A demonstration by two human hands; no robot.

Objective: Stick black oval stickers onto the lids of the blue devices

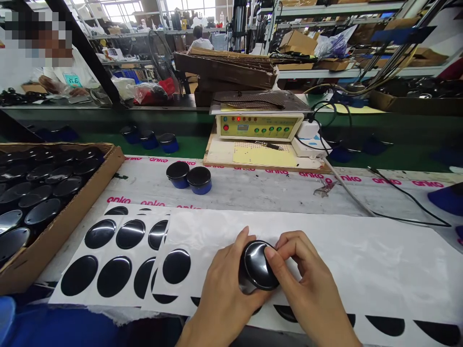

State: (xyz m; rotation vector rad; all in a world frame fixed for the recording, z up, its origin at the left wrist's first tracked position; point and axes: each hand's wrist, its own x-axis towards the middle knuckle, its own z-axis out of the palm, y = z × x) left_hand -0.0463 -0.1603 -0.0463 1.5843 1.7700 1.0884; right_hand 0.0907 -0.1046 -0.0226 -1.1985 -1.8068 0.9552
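My left hand (222, 284) is wrapped around a round piece with a glossy black top (258, 270), holding it tilted above the white sticker sheet (361, 260). From the other side, my right hand (313, 282) has its thumb on the black top and its bent fingers at the far edge. Whether a separate thin film is pinched there, I cannot tell. To the left of my hands, a single black round sticker (176, 266) shows on the sheet. Another sheet with several black round stickers (114, 276) lies partly under it.
At left, a cardboard box (90, 193) holds many black round pieces. Two blue-sided black-topped pieces (199, 180) stand beyond the sheets. A control box (258, 127) sits on a board at the back, with cables (349, 188) trailing right. A co-worker (68, 72) sits across the line.
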